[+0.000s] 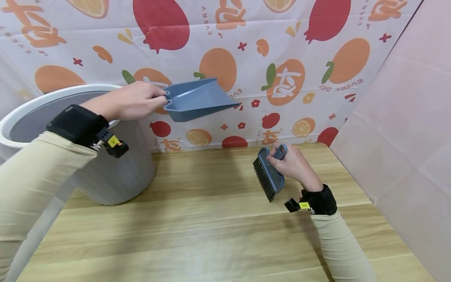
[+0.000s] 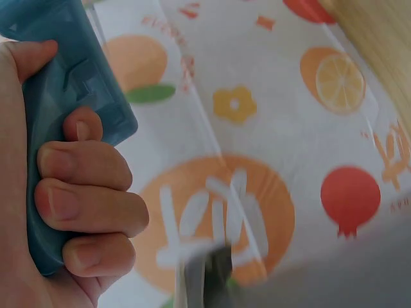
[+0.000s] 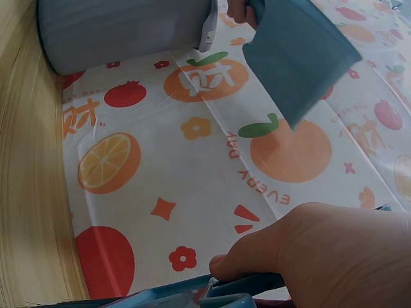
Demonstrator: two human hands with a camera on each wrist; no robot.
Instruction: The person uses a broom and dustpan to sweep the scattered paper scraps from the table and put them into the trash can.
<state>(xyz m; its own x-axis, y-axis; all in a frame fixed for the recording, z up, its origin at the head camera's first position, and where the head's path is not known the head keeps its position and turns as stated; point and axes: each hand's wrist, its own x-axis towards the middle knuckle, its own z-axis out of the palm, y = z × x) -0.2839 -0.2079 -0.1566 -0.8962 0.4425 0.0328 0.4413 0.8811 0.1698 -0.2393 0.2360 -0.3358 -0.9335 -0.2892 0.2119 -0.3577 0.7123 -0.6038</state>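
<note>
My left hand (image 1: 135,101) grips the handle of a blue-grey dustpan (image 1: 199,98), held up in the air just right of a grey bin's rim. In the left wrist view, several fingers (image 2: 90,205) curl round the dustpan handle (image 2: 45,173). The pan's visible inner surface looks bare in the head view. Over the right part of the table, my right hand (image 1: 292,162) holds a blue-grey hand brush (image 1: 271,172) by its handle, its dark bristles facing left and down. Whether the bristles touch the table, I cannot tell. The right wrist view shows the dustpan's underside (image 3: 302,54).
A large grey bin (image 1: 116,164) with a white rim stands on the left of the wood-grain table (image 1: 211,235). Behind hangs a white cloth (image 1: 246,129) printed with fruit. A pale plain wall panel (image 1: 405,117) borders the right side.
</note>
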